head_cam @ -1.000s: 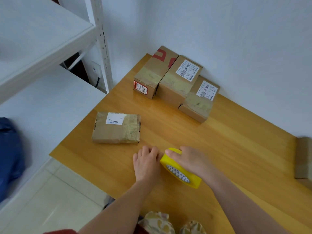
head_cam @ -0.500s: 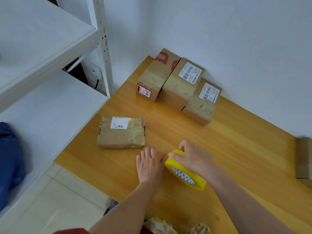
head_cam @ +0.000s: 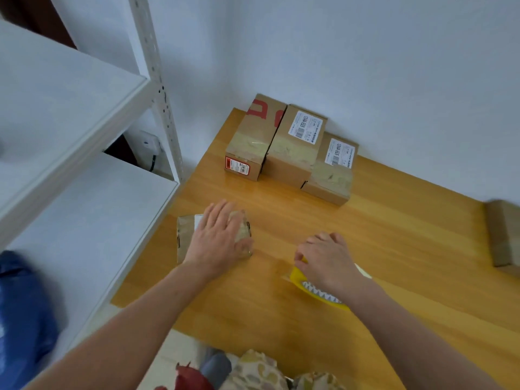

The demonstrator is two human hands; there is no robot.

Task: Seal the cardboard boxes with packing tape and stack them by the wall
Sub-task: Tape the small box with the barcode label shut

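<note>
Brown cardboard, creased and shiny with clear tape, sits under my left hand (head_cam: 218, 237): a flat box (head_cam: 184, 240) lying near the left edge of the counter (head_cam: 394, 249). The hand rests palm down on its top, fingers straight and a little spread, thumb toward the box's right end. My right hand (head_cam: 327, 260) curls over a yellow plastic tape dispenser (head_cam: 323, 295) with a white sawtooth pattern on its side, gripping it low on the counter, apart from the flat box.

Both forearms reach in from the bottom of the view, bare.

In the far corner three oblong boxes stand side by side against the white wall (head_cam: 365, 66), touching: a red-printed box (head_cam: 247, 136), a labelled box (head_cam: 295, 147) and a lower labelled box (head_cam: 332, 173), each banded with tape. Another cardboard box (head_cam: 503, 235) is cut off at the right edge. The counter is honey-coloured wood with a soft sheen. White shelving (head_cam: 84, 192) with a perforated upright stands to the left; something blue (head_cam: 22, 305), blurred, lies beside it.
</note>
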